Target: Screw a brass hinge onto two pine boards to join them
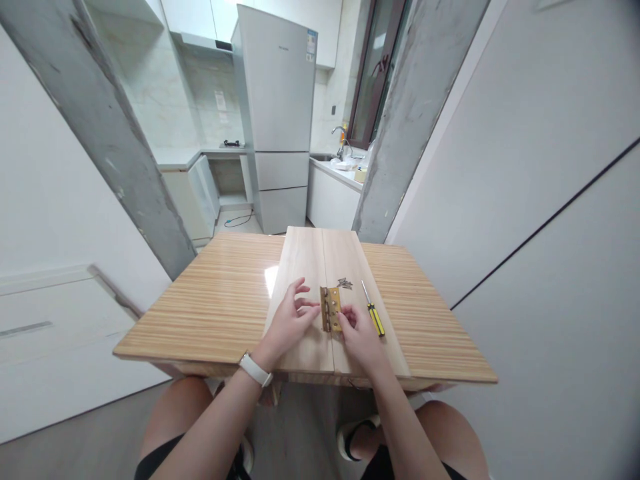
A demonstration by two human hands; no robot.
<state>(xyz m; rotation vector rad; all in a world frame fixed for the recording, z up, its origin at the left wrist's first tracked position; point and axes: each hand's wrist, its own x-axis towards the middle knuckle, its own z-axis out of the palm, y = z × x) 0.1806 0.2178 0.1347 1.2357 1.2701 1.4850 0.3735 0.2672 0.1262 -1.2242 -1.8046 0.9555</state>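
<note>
A brass-coloured hinge (334,300) lies partly unfolded over the seam between two pale wooden boards (305,257). My right hand (361,335) pinches the hinge's right leaf at its edge, thumb and forefinger closed. On the other side, my left hand (291,317) has its fingers apart, with the fingertips close to the left leaf; whether they touch it I cannot tell. Several dark screws (345,284) lie in a small heap just beyond the hinge. A screwdriver (375,319) with a yellow and black handle rests on the right board, its shaft pointing away from me.
The boards lie on a striped wood-grain table (210,300), whose front edge is close to my knees. Beyond it stand a grey fridge (280,93) and a counter with a sink (325,158). White panels flank the table on both sides.
</note>
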